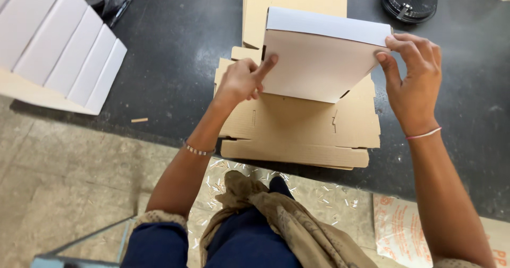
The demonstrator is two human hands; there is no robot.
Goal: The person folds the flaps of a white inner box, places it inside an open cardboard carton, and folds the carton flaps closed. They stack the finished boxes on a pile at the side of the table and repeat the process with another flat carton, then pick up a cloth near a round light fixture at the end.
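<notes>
Cardboard sheet (pixel 319 60), half folded, stands in the upper middle of the frame: a pale grey-white flap bent over along its top edge, a plain beige face below. Both hands hold it up. The left hand (pixel 243 81) is mostly curled, its forefinger stretched out and pressed against the sheet's left edge; the other fingers are tucked under and hard to make out. The right hand (pixel 413 79) pinches the sheet's upper right corner between thumb and fingers, and how far the fingertips reach behind the flap is hidden.

Under the sheet lies a stack of flat brown cardboard blanks (pixel 303 132) on the dark desk (pixel 175 60); the raised sheet covers the stack's middle, and the stack's near edge overhangs the desk edge slightly. At upper left a row of white folded boxes (pixel 64 47) runs out of the frame. A round black object (pixel 409 1) sits at upper right, cut off by the top edge, its kind unclear. Small white scraps (pixel 324 196) litter the floor (pixel 64 177) below, beside a printed sack (pixel 396 228) at lower right, partly cut off.
</notes>
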